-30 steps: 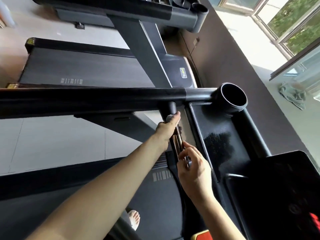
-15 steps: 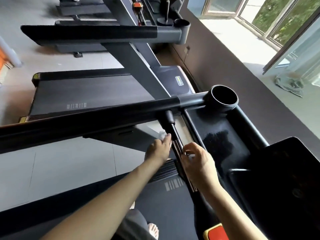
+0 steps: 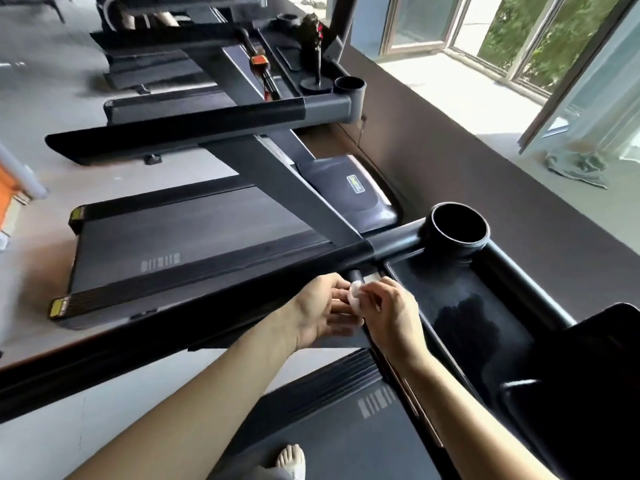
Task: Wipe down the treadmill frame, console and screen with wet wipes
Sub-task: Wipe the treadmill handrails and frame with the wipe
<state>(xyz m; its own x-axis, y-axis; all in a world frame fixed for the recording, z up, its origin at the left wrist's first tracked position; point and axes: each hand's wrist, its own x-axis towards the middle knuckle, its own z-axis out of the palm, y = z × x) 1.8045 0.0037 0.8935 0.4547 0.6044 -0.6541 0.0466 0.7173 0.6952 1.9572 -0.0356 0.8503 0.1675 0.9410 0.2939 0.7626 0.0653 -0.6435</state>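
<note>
A small white wet wipe sits between my two hands, just below the black handrail of the treadmill. My left hand has its fingers curled toward the wipe and seems to hold its left side. My right hand pinches the wipe from the right with thumb and fingers. Both hands hover beside the short grip bar that comes down from the handrail. The black console tray and cup holder lie to the right. The dark screen fills the lower right.
A second treadmill with its belt stands to the left, and another machine's handrail crosses behind it. My foot stands on the belt below. A windowsill with a grey cloth runs along the right.
The view has tilted up. Both hands left the grip bar and came together near its top, and the wipe now sits between them.
</note>
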